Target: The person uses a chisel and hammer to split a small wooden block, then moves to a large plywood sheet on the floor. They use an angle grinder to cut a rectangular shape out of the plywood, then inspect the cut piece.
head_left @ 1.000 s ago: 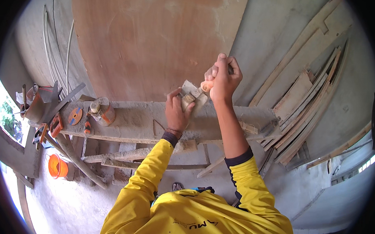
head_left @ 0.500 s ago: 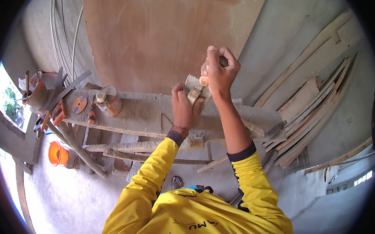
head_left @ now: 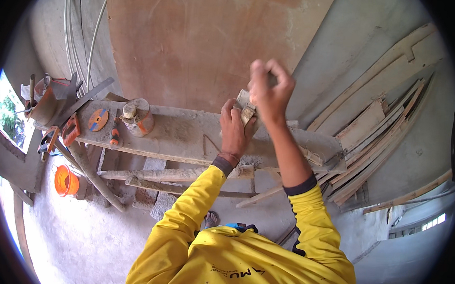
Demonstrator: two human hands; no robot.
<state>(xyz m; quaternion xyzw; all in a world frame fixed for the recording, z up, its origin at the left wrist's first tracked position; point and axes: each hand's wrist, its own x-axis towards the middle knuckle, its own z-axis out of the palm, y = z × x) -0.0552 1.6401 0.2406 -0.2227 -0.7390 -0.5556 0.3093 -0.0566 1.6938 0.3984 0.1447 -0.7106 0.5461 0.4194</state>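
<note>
Above the dusty bench, my left hand (head_left: pixel 234 129) is wrapped round a small dusty pale block (head_left: pixel 247 112) with a tan, rough, bristle-like face. The fingers hide much of it, and its exact kind does not show. My right hand (head_left: pixel 271 96), blurred by motion, is a fist just above and to the right of the block. A dark rounded end shows between its curled fingers, like the end of a handle. The rest of that thing is hidden. I cannot tell whether it touches the block.
The long plank bench (head_left: pixel 177 135) carries a dusty tub (head_left: pixel 139 121), an orange-handled tool (head_left: pixel 115 136), a cutting disc (head_left: pixel 98 120) and saws (head_left: pixel 71 130). An orange bucket (head_left: pixel 66 180) stands on the floor at left. A brown board (head_left: pixel 206 46) leans behind; wood strips (head_left: pixel 383 142) lean at right.
My left hand and the block have shifted slightly right. My right fist has moved a little right and now blurs; the round orange-brown end seen below it earlier no longer shows.
</note>
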